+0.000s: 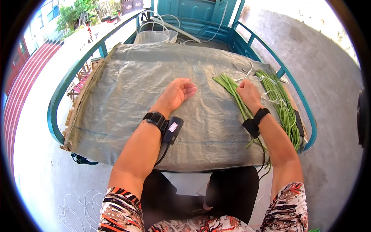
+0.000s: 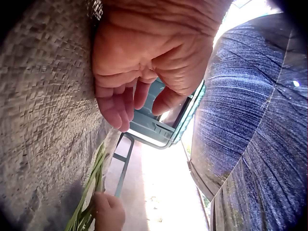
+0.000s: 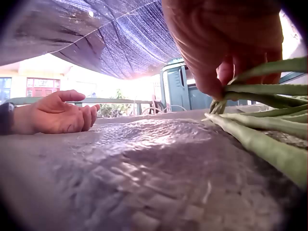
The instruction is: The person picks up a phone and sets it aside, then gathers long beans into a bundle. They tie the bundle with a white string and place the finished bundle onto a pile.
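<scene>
A loose bunch of long green beans (image 1: 230, 86) lies lengthwise on the grey woven sheet (image 1: 154, 73), right of the middle. At its right side my right hand (image 1: 249, 94) has curled fingers; in the right wrist view that hand (image 3: 231, 43) pinches bean ends (image 3: 219, 105) between thumb and fingers. The fingertips are partly hidden behind the beans there. My left hand (image 1: 178, 94) rests on the sheet left of the bunch, palm turned inward, fingers loosely bent around nothing. Further right lie long beans bundled with white string (image 1: 275, 101).
Teal rails (image 1: 77, 69) run along both sides of the cart bed the sheet covers. Clear plastic containers (image 1: 152, 37) stand at the far end, before a teal panel (image 1: 193, 13). A loose white string (image 1: 249, 71) lies beyond my right hand. My knees are under the near edge.
</scene>
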Tool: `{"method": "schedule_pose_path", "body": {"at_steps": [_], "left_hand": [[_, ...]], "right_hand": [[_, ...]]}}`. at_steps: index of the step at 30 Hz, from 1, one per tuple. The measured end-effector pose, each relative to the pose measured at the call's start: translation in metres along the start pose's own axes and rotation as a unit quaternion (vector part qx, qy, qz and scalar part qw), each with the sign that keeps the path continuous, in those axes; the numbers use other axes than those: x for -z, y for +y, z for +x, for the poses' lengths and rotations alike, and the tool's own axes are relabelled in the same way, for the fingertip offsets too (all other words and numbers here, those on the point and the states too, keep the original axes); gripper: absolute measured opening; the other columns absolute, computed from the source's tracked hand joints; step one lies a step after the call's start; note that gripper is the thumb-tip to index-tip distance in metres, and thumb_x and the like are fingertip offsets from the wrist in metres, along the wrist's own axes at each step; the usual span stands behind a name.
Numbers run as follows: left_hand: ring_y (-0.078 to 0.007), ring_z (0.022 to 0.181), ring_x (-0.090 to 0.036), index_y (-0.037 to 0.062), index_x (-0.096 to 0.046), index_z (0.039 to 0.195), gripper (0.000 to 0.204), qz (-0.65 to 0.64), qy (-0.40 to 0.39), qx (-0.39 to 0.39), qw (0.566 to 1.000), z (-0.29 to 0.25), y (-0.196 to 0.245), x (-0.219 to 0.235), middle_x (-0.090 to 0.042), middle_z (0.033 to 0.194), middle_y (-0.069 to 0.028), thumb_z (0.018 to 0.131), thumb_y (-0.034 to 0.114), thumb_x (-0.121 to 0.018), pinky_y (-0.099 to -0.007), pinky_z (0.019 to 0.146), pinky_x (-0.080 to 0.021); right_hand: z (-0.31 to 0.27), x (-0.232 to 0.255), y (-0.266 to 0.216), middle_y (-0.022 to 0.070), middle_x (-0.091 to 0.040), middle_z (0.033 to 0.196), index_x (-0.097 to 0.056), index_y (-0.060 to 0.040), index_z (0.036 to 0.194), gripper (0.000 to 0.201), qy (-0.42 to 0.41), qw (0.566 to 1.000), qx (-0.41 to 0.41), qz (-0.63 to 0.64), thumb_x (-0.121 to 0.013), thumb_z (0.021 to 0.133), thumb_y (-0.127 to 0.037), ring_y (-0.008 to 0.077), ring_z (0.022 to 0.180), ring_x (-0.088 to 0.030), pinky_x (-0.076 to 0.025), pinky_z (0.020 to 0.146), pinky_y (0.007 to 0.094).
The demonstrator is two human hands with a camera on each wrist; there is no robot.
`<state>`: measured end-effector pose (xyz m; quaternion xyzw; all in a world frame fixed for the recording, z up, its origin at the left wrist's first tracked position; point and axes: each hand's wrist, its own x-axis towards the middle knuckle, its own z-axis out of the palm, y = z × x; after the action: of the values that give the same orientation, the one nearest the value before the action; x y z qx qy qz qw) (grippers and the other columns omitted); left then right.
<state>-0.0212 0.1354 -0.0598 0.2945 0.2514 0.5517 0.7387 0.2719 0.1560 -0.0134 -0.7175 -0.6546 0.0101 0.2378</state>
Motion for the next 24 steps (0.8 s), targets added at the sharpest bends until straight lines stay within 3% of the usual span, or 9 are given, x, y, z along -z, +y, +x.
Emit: {"method": "schedule_pose_path", "body": {"at_steps": [5,9,10,14,17,24], "left_hand": [[-0.0309,0.102,-0.061,-0.0023,-0.052,0.111,0.023,0.045,-0.043,0.003,0.998,-0.006,0.004,-0.009,-0.060,0.108,-0.0206,0.092,0.011,-0.052,-0.0383,0.089,-0.051],[-0.0347,0.108,-0.058,-0.0057,-0.045,0.121,0.032,0.042,-0.109,0.033,0.993,-0.007,0.005,-0.013,-0.057,0.114,-0.0244,0.093,0.010,-0.050,-0.0406,0.094,-0.049],[-0.0352,0.109,-0.057,-0.0062,-0.044,0.123,0.034,0.047,-0.122,0.045,0.990,-0.007,0.005,-0.013,-0.056,0.116,-0.0252,0.094,0.010,-0.050,-0.0408,0.095,-0.049],[-0.0354,0.112,-0.056,-0.0066,-0.040,0.125,0.036,0.057,-0.135,0.077,0.986,-0.006,0.004,-0.011,-0.053,0.120,-0.0259,0.094,0.010,-0.050,-0.0401,0.095,-0.050],[-0.0358,0.113,-0.056,-0.0063,-0.040,0.125,0.035,0.074,-0.106,0.087,0.988,-0.006,0.003,-0.012,-0.052,0.120,-0.0258,0.095,0.010,-0.049,-0.0391,0.095,-0.050],[-0.0353,0.114,-0.055,-0.0060,-0.040,0.123,0.036,0.083,-0.095,0.090,0.988,-0.009,0.004,-0.015,-0.052,0.120,-0.0257,0.095,0.014,-0.050,-0.0388,0.094,-0.050]], "right_hand": [[0.007,-0.003,-0.011,0.0095,-0.066,0.082,-0.059,-0.0099,0.089,0.017,0.095,0.980,0.005,0.176,-0.062,0.077,-0.021,0.0305,0.080,-0.063,-0.046,0.067,0.0395],[-0.024,0.009,-0.061,0.0081,-0.063,0.088,-0.059,-0.0112,0.089,0.013,0.143,0.964,0.106,0.195,-0.061,0.078,-0.016,0.0288,0.083,-0.062,-0.047,0.067,0.0400],[-0.031,0.007,-0.069,0.0076,-0.062,0.092,-0.058,-0.0126,0.089,0.011,0.147,0.971,0.130,0.135,-0.059,0.078,-0.014,0.0286,0.085,-0.061,-0.047,0.067,0.0406],[-0.037,-0.026,-0.055,0.0075,-0.064,0.090,-0.060,-0.0150,0.089,0.012,0.025,0.986,0.153,-0.054,-0.058,0.077,-0.014,0.0296,0.086,-0.061,-0.047,0.068,0.0433],[-0.025,-0.026,-0.036,0.0080,-0.066,0.086,-0.063,-0.0147,0.088,0.013,-0.080,0.991,0.096,0.047,-0.059,0.076,-0.015,0.0296,0.084,-0.063,-0.048,0.069,0.0430],[-0.021,-0.017,-0.043,0.0066,-0.068,0.087,-0.066,-0.0126,0.094,0.017,-0.020,0.976,0.044,0.215,-0.062,0.078,-0.018,0.0259,0.082,-0.064,-0.049,0.071,0.0349]]}}
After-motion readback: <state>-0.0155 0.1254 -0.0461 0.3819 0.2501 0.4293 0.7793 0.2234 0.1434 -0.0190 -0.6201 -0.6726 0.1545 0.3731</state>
